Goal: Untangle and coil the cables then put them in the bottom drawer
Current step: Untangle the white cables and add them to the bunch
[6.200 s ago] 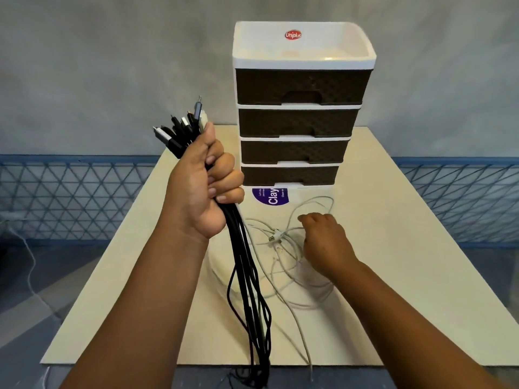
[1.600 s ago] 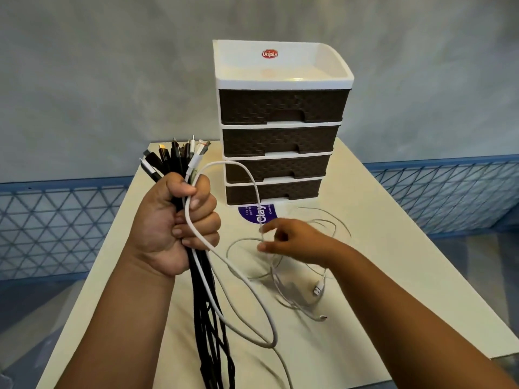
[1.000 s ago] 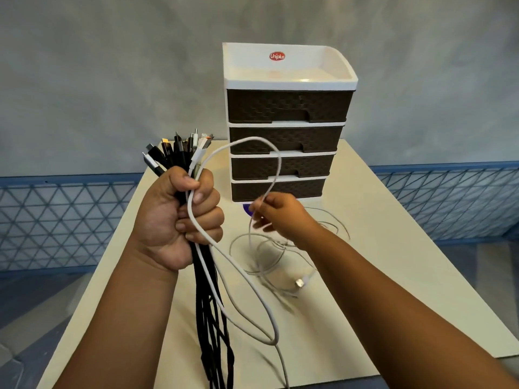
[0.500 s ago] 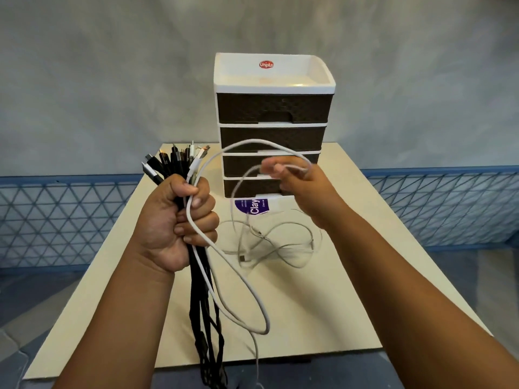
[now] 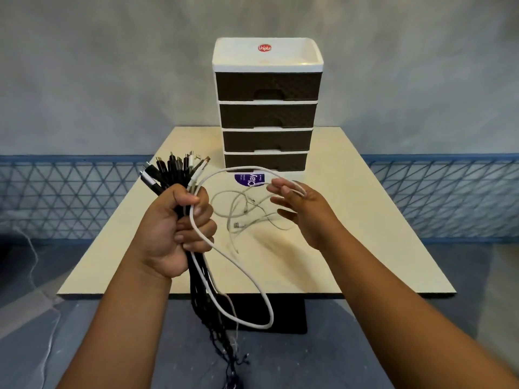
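Head view: left hand [image 5: 171, 231] grips a bundle of black cables [image 5: 202, 279]. Right hand [image 5: 304, 211], fingers loosely spread, carries a white cable [image 5: 241, 269] loop above the table [image 5: 365, 220].

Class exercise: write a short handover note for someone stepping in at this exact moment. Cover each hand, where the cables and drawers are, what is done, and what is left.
Left hand grips the bundle of black cables, plug ends up, with one white cable looping out of it.
Right hand is open, with that white cable draped over its fingers.
Loose white cables lie tangled on the table in front of the drawer unit.
Bottom drawer is closed.
Done: black cables gathered.
Left: untangle the white ones, coil all, open the drawer, stow them.
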Tool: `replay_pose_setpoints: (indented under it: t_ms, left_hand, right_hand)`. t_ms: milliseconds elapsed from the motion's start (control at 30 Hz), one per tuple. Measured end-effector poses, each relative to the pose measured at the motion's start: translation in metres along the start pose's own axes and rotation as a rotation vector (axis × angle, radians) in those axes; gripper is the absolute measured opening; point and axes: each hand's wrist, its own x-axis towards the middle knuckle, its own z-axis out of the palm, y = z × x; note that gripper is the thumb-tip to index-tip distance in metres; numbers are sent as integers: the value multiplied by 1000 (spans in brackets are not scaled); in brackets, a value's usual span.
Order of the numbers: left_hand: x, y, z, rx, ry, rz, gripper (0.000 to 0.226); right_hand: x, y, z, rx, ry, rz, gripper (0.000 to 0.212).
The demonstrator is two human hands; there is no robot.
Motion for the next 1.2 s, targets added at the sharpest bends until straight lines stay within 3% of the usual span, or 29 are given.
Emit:
replay_pose_setpoints:
  t_ms: [167,267,467,633,767,900,1000,1100,1200]
  left_hand:
    - [-25,-14,15,-21,19,16,22]
    - [-36,-18,22,-37,25,32,22]
    - [-55,-28,24,-36,77,32,27]
    - [-67,-38,14,-21,146,3,29]
    - [-72,-39,6,-3,179,-28,31]
    - [-72,-38,0,17,190,-55,33]
    - [-73,-38,-5,13,188,-80,35]
    - [-75,-38,-11,19,173,-121,29]
    - [-76,-34,-19,32,172,-133,20]
  right_hand:
    - [-14,-10,10,298,-86,-83,25]
    - [-22,-11,12,296,-102,-107,26]
    - [-50,22,-10,-106,-172,-62,24]
    - [-72,50,-31,-477,-271,94,42]
    - [-64,39,-22,-659,-183,191,34]
    - [-44,17,5,-875,190,-14,46]
    - [-29,-1,28,-1050,405,-321,17]
    - [-9,-15,57,-1116,181,-484,15]
    - [11,-19,79,-820,71,-362,17]
